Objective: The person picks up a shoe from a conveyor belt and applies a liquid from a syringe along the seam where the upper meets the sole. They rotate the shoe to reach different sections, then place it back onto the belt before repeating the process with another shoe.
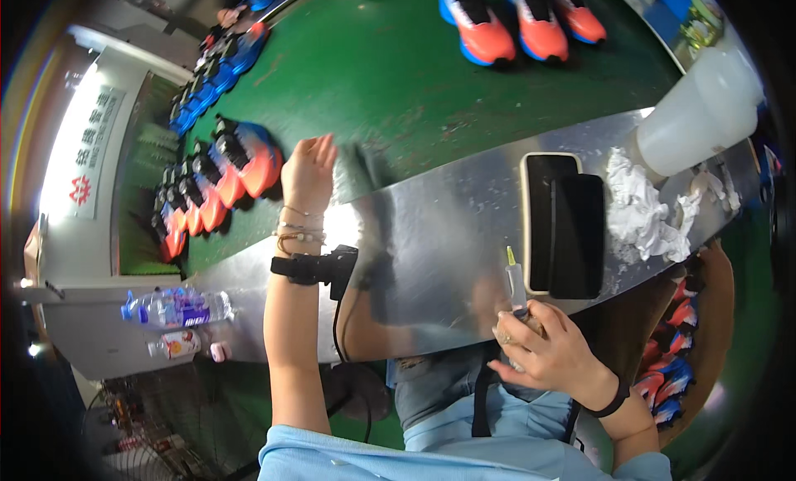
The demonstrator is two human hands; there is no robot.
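My left hand (308, 172) reaches out over the green surface beside a row of coral and blue shoes (255, 159). Its fingers are loosely bent and apart from the shoes, and no held thing shows in them. In my right hand (547, 348) is a syringe-like dispenser (516, 284) with a clear barrel and a yellow-green tip. The tip points away from me, above the metal ledge (439, 232). My fingers wrap round its lower end and hide part of it.
Two phones (578, 232) lie overlapping on the ledge, with crumpled white tissue (634, 203) and a translucent white container (701, 112) to their right. Three shoes (539, 33) stand at the back. Left are water bottles (178, 308); a box of shoe parts (676, 348) sits lower right.
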